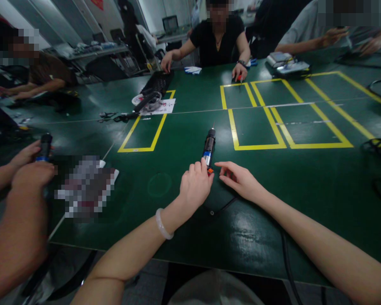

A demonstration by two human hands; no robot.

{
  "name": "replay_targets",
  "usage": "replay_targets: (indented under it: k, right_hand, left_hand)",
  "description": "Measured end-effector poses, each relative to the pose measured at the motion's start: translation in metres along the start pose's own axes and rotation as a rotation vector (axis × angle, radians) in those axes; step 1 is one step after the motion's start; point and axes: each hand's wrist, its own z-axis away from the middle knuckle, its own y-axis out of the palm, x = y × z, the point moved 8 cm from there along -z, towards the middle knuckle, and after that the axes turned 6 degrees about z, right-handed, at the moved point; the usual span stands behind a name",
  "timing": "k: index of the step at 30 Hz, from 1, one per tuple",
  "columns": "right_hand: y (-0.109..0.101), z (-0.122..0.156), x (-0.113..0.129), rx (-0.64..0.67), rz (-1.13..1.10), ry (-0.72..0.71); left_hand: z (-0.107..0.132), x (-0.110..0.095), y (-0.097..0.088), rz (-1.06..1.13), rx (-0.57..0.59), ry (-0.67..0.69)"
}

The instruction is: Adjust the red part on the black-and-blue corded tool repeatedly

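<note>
My left hand [195, 182], with a pale bracelet [161, 224] on the wrist, is closed around the rear end of an electric screwdriver [209, 144]. The tool has a dark body, a blue band and a thin bit pointing away from me toward the table's far side. A bit of orange shows by my left thumb. Just right of the tool, my right hand [239, 180] hovers with fingers loosely bent and apart, holding nothing. Below the hands a black cord [224, 208] runs over the green table [136, 220].
Yellow tape rectangles [260, 147] mark the table. Across it sit a black keyboard-like object [157, 82], white paper [165, 106] and stacked devices [287, 63]. A co-worker's hands [34, 165] hold a similar screwdriver at left. Black cables [379, 144] lie at right.
</note>
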Motion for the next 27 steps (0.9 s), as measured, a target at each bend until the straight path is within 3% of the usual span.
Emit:
replay_targets:
  k: [5,10,13,20,27]
  right_hand:
    - [0.003,-0.001,-0.005,0.003,-0.105,0.057]
    - [0.008,0.004,-0.037,0.020,-0.485,0.348]
    - [0.011,0.007,-0.043,0.054,-0.634,0.442]
    - [0.013,0.007,-0.036,0.076,-0.783,0.470]
    - [0.011,0.006,-0.026,0.159,-0.771,0.334]
  left_hand:
    - [0.002,-0.024,0.000,0.078,0.044,0.079]
    - [0.006,-0.019,0.004,0.240,0.061,0.153]
    - [0.008,-0.014,0.010,0.332,0.073,0.178]
    - [0.010,-0.012,0.016,0.394,0.049,0.167]
    - [0.009,-0.011,0.018,0.409,0.056,0.158]
